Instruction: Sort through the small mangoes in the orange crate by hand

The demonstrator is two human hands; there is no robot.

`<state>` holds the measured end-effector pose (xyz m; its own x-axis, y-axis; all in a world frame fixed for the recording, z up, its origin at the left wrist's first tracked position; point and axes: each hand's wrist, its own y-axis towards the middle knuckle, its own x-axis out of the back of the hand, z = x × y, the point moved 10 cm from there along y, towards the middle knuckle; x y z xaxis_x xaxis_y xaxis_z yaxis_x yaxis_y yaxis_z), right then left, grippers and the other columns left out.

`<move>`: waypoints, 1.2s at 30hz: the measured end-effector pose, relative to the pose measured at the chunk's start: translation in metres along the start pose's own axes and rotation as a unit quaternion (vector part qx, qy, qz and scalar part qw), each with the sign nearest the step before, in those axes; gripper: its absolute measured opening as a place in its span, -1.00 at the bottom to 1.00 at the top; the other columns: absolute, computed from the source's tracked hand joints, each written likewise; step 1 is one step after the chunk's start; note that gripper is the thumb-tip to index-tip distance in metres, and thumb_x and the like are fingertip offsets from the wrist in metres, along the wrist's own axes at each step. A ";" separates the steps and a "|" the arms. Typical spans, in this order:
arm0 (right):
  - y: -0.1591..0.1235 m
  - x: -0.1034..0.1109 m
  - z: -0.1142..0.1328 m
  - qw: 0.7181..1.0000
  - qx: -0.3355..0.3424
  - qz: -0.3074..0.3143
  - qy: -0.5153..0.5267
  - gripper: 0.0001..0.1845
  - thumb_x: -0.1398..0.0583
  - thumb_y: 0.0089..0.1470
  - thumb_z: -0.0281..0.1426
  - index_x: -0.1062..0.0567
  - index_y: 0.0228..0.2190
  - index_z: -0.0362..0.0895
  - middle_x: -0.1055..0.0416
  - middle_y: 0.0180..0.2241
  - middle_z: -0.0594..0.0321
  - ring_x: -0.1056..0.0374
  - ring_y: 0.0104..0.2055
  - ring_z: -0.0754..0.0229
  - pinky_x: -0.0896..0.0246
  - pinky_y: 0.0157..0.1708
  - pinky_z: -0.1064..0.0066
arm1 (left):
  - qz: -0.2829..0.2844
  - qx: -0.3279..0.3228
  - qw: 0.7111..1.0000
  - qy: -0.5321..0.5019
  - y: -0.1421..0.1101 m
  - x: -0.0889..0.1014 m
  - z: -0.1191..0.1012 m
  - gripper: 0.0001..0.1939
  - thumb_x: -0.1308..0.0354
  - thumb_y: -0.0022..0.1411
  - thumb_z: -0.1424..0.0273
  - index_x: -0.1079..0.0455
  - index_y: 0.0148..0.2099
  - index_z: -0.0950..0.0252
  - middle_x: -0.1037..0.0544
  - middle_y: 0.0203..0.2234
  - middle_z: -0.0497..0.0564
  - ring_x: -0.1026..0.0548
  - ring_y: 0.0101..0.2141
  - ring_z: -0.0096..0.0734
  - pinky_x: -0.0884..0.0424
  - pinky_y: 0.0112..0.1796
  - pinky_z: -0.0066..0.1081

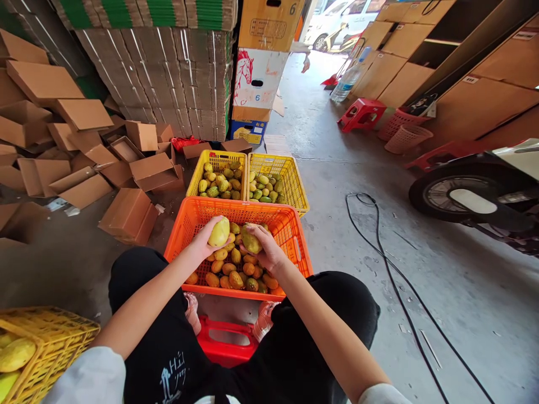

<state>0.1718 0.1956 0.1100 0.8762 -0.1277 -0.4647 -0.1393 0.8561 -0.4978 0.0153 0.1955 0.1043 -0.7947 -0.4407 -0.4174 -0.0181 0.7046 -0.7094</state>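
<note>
My left hand is closed around a pale yellow-green oval fruit, which looks like a mango or a small papaya. A duller green-yellow fruit of the same kind is gripped in my right hand, thumb on top. Both hands are held side by side above an orange plastic crate between my knees. Inside it lie several orange, yellow and greenish fruits, partly hidden by my hands. Just beyond stand two yellow crates, the left one and the right one, holding greener fruits.
A yellow basket of fruit stands by my left side. Loose cardboard boxes litter the left floor, before stacked flattened cartons. A black cable runs along the right floor near a motorbike wheel. Beneath me is a red stool.
</note>
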 end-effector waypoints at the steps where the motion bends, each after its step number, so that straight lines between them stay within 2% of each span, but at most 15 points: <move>1: 0.000 0.000 -0.002 1.000 -0.008 0.001 -0.003 -0.70 -0.39 -0.17 -0.30 -0.47 -0.35 -0.05 -0.51 -0.36 0.31 -0.50 -0.30 0.14 -0.48 -0.33 0.34 | 0.014 -0.009 1.000 0.020 0.000 -0.002 0.000 -0.83 -0.38 0.12 0.40 -0.46 -0.27 0.31 -0.56 -0.43 0.02 -0.54 -0.46 -0.39 -0.60 -0.39 -0.35; 3: 0.002 0.003 -0.007 1.000 -0.026 -0.008 0.003 -0.76 -0.33 -0.10 -0.27 -0.47 -0.35 -0.06 -0.52 -0.38 0.28 -0.52 -0.30 0.11 -0.49 -0.35 0.34 | 0.045 -0.025 0.997 0.053 0.000 -0.008 0.000 -0.76 -0.44 0.03 0.42 -0.49 -0.25 0.32 -0.58 -0.40 0.04 -0.56 -0.42 -0.37 -0.60 -0.36 -0.36; 5: 0.003 0.006 -0.010 0.999 -0.039 -0.021 0.011 -0.81 -0.28 -0.05 -0.27 -0.46 -0.35 -0.06 -0.53 -0.40 0.26 -0.53 -0.32 0.11 -0.49 -0.39 0.34 | 0.053 -0.029 0.996 0.065 0.000 -0.008 0.002 -0.73 -0.46 0.00 0.42 -0.49 -0.25 0.33 -0.59 -0.40 0.05 -0.57 -0.41 -0.36 -0.60 -0.37 -0.37; 11: 0.003 0.005 -0.009 0.997 -0.060 -0.033 0.020 -0.88 -0.20 0.08 -0.28 -0.43 -0.36 -0.06 -0.53 -0.44 0.23 -0.52 -0.38 0.12 -0.46 -0.48 0.37 | 0.050 0.011 0.997 0.055 0.003 -0.004 0.007 -0.84 -0.30 0.15 0.33 -0.45 -0.26 0.31 -0.55 -0.49 0.04 -0.57 -0.48 -0.34 -0.59 -0.43 -0.37; 16: 0.001 0.001 -0.014 0.995 -0.099 -0.005 0.032 -0.78 -0.10 0.15 -0.25 -0.48 -0.26 -0.06 -0.54 -0.47 0.22 -0.49 -0.46 0.14 -0.38 -0.57 0.40 | 0.025 0.034 0.999 0.014 -0.001 -0.005 0.009 -0.86 -0.22 0.22 0.32 -0.42 -0.24 0.29 -0.54 -0.49 -0.02 -0.56 -0.50 -0.37 -0.62 -0.37 -0.30; 19: 0.000 0.001 -0.013 0.995 -0.092 -0.006 0.047 -0.78 -0.12 0.15 -0.24 -0.49 -0.26 -0.07 -0.53 -0.47 0.24 -0.47 -0.48 0.16 -0.39 -0.55 0.41 | 0.007 0.040 0.999 -0.013 -0.003 -0.005 0.010 -0.89 -0.18 0.27 0.33 -0.41 -0.23 0.27 -0.52 -0.50 -0.05 -0.55 -0.51 -0.38 -0.64 -0.35 -0.25; 23: 0.000 0.007 -0.006 0.995 -0.057 -0.054 0.069 -0.85 -0.25 0.07 -0.25 -0.48 -0.34 -0.05 -0.50 -0.46 0.32 -0.44 -0.47 0.22 -0.39 -0.52 0.45 | -0.014 0.037 0.999 -0.024 -0.002 0.000 0.008 -0.88 -0.14 0.31 0.33 -0.41 -0.20 0.27 -0.53 -0.50 -0.03 -0.56 -0.50 -0.37 -0.64 -0.35 -0.24; 26: -0.001 0.005 -0.002 0.997 -0.027 -0.047 0.051 -0.77 -0.37 -0.06 -0.25 -0.48 -0.35 -0.03 -0.48 -0.44 0.36 -0.42 -0.44 0.23 -0.35 -0.54 0.48 | -0.005 0.054 0.998 -0.022 -0.001 0.000 0.012 -0.84 -0.10 0.33 0.33 -0.43 -0.17 0.30 -0.56 -0.48 0.03 -0.57 -0.50 -0.31 -0.63 -0.41 -0.23; 31: -0.001 0.004 0.003 0.999 0.019 -0.030 0.031 -0.64 -0.44 -0.22 -0.34 -0.45 -0.34 -0.01 -0.49 -0.31 0.37 -0.44 -0.27 0.20 -0.46 -0.36 0.42 | 0.012 0.074 0.997 -0.008 0.001 -0.001 0.017 -0.72 0.02 0.39 0.30 -0.45 -0.16 0.36 -0.58 -0.47 0.12 -0.60 -0.49 -0.25 -0.62 -0.42 -0.23; 33: -0.001 0.007 0.004 0.998 0.029 -0.043 0.039 -0.62 -0.44 -0.25 -0.38 -0.43 -0.36 -0.02 -0.49 -0.28 0.36 -0.44 -0.22 0.19 -0.47 -0.32 0.41 | 0.024 0.069 0.997 0.004 0.002 -0.002 0.016 -0.71 0.00 0.40 0.26 -0.44 -0.20 0.35 -0.58 -0.49 0.11 -0.60 -0.49 -0.26 -0.62 -0.42 -0.24; 36: 0.002 0.013 0.002 0.996 0.020 -0.066 0.050 -0.73 -0.38 -0.17 -0.34 -0.44 -0.39 -0.04 -0.50 -0.32 0.32 -0.46 -0.20 0.16 -0.46 -0.36 0.42 | 0.044 0.048 0.997 0.027 0.004 -0.004 0.013 -0.77 -0.16 0.33 0.25 -0.43 -0.22 0.34 -0.58 -0.49 0.08 -0.60 -0.49 -0.28 -0.62 -0.41 -0.26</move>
<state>0.1839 0.1968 0.1048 0.8346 -0.2885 -0.4693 -0.0057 0.8473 -0.5311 0.0265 0.1929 0.0962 -0.8226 -0.3462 -0.4511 0.1097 0.6818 -0.7233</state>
